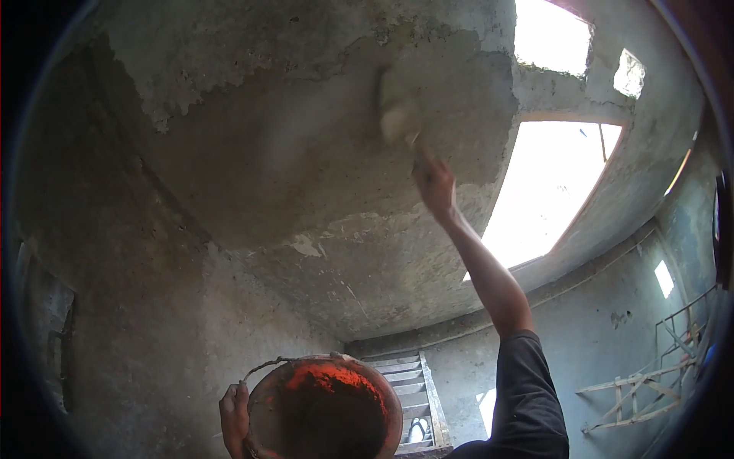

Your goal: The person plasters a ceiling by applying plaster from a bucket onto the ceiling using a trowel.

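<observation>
My right hand (pixel 434 183) is raised at arm's length, its fingers wrapped around the handle of a trowel (pixel 399 115). Motion blurs the trowel, which overlaps the damp, darker patch of the plaster wall (pixel 321 145). Below, my left hand (pixel 235 417) grips the left edge of a round bucket (pixel 393 405) beside its wire handle (pixel 264 365). Grey mortar (pixel 329 417) lies in the bucket, whose inner wall glows orange-red near the top. Part of my left hand is hidden behind the bucket.
Window openings (pixel 554 191) let in bright light at the right, with a smaller hole (pixel 629 74) above. A wooden ladder (pixel 432 398) stands below, behind the bucket, with a shoe (pixel 417 430) showing there. Wooden framework (pixel 638 394) stands at the lower right.
</observation>
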A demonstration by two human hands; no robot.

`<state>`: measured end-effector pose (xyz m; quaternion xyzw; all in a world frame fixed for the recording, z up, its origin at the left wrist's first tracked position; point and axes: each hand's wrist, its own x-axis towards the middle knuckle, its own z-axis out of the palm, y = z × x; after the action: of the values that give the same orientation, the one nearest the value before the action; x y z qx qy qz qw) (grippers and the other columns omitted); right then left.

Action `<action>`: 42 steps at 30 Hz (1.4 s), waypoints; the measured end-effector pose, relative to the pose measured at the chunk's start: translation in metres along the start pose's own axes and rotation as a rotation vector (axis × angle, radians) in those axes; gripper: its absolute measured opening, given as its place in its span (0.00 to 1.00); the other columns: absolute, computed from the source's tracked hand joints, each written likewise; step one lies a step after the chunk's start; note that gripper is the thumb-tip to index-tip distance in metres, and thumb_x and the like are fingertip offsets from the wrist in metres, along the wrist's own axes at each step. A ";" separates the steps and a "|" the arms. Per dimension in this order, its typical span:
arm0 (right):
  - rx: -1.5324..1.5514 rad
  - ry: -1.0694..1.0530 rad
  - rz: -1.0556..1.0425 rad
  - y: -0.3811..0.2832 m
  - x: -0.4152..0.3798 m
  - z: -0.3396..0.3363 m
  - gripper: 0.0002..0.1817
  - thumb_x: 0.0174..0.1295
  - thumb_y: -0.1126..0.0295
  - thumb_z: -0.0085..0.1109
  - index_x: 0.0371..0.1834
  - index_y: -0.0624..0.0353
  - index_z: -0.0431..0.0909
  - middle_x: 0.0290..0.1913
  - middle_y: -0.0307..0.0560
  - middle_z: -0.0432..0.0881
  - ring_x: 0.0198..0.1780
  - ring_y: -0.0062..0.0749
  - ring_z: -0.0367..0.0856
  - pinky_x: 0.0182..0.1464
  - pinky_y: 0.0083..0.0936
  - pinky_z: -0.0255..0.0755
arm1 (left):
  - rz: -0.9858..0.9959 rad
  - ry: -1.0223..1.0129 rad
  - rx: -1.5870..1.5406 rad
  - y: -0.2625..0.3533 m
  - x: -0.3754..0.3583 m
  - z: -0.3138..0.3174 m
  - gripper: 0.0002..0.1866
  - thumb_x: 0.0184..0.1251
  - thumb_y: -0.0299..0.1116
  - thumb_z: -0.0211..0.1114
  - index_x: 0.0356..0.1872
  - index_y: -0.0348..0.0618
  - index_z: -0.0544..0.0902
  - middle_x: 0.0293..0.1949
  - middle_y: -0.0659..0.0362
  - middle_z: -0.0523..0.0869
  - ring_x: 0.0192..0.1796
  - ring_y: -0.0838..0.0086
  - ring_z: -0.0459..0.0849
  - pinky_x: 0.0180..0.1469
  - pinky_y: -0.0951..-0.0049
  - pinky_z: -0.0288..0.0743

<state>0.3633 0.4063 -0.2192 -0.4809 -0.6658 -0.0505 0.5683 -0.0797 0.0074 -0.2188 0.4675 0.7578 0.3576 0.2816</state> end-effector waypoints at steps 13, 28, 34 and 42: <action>0.108 -0.093 -0.136 -0.037 0.024 0.047 0.27 0.56 0.70 0.63 0.62 0.54 0.71 0.44 0.60 0.78 0.41 0.53 0.81 0.42 0.42 0.77 | 0.038 0.035 -0.009 -0.006 0.001 0.001 0.21 0.72 0.44 0.52 0.28 0.34 0.72 0.21 0.62 0.69 0.28 0.79 0.65 0.31 0.73 0.61; -0.015 0.453 0.156 -0.033 0.098 -0.009 0.28 0.54 0.73 0.63 0.62 0.58 0.72 0.43 0.59 0.81 0.42 0.45 0.82 0.45 0.37 0.76 | 0.028 0.034 0.032 -0.005 0.001 0.000 0.20 0.72 0.44 0.52 0.28 0.34 0.72 0.19 0.60 0.69 0.26 0.76 0.65 0.29 0.70 0.61; 0.087 0.107 -0.092 -0.054 0.046 0.049 0.26 0.57 0.71 0.62 0.62 0.51 0.72 0.40 0.58 0.79 0.40 0.49 0.81 0.43 0.39 0.77 | 0.018 0.014 -0.022 -0.006 0.002 0.001 0.20 0.72 0.44 0.53 0.28 0.35 0.72 0.20 0.61 0.69 0.27 0.78 0.65 0.30 0.71 0.62; 0.027 0.269 0.080 -0.055 0.083 0.000 0.27 0.56 0.70 0.64 0.61 0.54 0.73 0.41 0.56 0.79 0.38 0.45 0.81 0.43 0.38 0.76 | -0.001 -0.008 0.051 0.003 -0.001 0.000 0.19 0.73 0.44 0.51 0.27 0.39 0.71 0.23 0.65 0.67 0.30 0.80 0.64 0.32 0.75 0.61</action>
<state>0.3340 0.4253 -0.1262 -0.4882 -0.5645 -0.0832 0.6603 -0.0778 0.0074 -0.2166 0.4758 0.7657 0.3361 0.2728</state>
